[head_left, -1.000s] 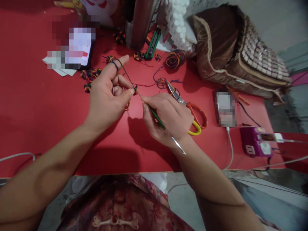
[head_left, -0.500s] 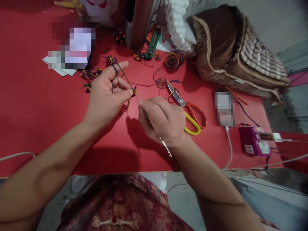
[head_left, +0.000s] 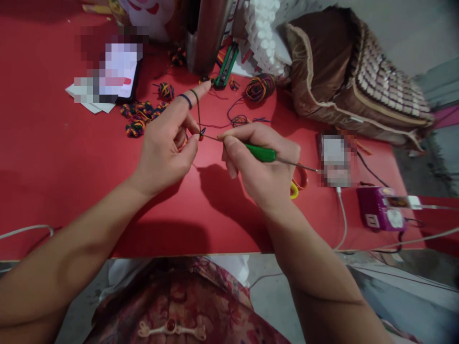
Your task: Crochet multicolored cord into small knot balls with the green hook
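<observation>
Gripped by the right hand [head_left: 265, 176] is a crochet hook [head_left: 261, 153]; the yarn piece [head_left: 202, 136] pinched by the left hand [head_left: 165, 142] seems just begun, mostly unmade

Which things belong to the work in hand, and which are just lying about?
Likely part of the work: green-handled hook in right hand; small yarn piece in left hand; larger yarn ball; perhaps scissors.

Apparently just lying about: phone, purple box, metal cylinder.

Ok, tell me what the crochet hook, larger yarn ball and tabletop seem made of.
Crochet hook: glossy green middle, probably plastic; thin grey ends suggest metal. Larger yarn ball: matte multicoloured fibre strands, cotton or synthetic unclear. Tabletop: smooth, reflective red, perhaps laminate.
</observation>
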{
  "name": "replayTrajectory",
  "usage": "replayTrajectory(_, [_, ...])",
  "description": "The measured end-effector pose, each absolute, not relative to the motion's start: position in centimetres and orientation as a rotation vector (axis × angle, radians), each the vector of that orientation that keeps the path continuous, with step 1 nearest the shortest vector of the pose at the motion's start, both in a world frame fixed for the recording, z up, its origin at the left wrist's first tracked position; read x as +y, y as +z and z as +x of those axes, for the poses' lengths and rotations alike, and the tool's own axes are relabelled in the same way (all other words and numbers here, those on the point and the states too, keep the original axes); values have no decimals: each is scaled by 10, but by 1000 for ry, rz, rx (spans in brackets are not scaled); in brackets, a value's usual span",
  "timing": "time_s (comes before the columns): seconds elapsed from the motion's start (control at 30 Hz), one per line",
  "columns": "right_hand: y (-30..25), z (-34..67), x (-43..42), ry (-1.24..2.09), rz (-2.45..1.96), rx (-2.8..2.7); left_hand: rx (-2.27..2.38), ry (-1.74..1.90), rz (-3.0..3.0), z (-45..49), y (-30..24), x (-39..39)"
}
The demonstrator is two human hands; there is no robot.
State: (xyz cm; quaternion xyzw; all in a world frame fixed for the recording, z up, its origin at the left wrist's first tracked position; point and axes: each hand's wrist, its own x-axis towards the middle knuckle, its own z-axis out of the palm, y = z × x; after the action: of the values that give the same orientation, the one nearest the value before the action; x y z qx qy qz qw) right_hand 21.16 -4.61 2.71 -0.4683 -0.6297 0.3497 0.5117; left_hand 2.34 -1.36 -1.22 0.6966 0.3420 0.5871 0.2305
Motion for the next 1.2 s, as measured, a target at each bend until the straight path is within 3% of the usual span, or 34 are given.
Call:
replayTrajectory(0.2, [24, 220, -30, 1097, -1045, -1383, 900, 1422, 1643, 17, -17, -3])
replayTrajectory(0.43, [21, 228, -25, 1165, -916, -1419, 782, 1295, 1320, 3, -22, 9])
replayTrajectory(0.9, [22, 227, -16, 1476, -795, -1211, 610, 1343, 1144, 11, -3, 2])
replayTrajectory(1.2, [11, 216, -26, 1330, -702, -1254, 603, 1438, 1084, 21, -5, -5])
